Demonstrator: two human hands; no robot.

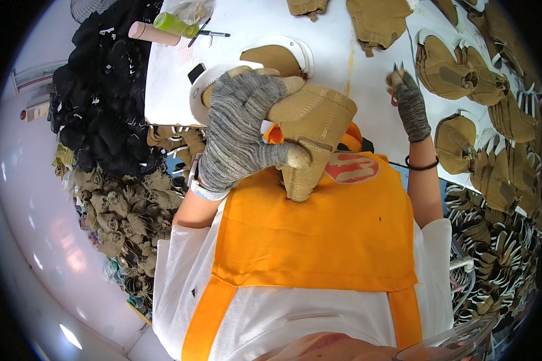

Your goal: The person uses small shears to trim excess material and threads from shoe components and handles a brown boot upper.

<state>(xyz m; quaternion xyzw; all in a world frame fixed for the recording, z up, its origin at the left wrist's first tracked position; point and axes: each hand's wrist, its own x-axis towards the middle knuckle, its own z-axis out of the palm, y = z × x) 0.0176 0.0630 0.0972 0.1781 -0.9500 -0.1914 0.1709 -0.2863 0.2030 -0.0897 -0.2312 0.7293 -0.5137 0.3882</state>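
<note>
My left hand (238, 123), in a grey knitted glove with the fingertips bare, grips a tan suede shoe upper (318, 123) in front of my chest. The thumb presses on its near side, and stitched seams run across the piece. Out over the white table to the right, my right hand (411, 107) wears a matching glove. Its fingers close around small scissors (398, 70); the pointed tips stick out past the fingers and a bit of red shows at the handle. Behind my left hand lies another tan upper with a white edge (277, 59) on the table.
Tan shoe uppers (445, 69) stand in stacks along the table's right side. At the far left lie a pink bottle (153, 33), a green bottle (176, 25) and pens (214, 34). Heaps of black pieces (105, 90) and tan pieces (126, 210) flank the table's left side.
</note>
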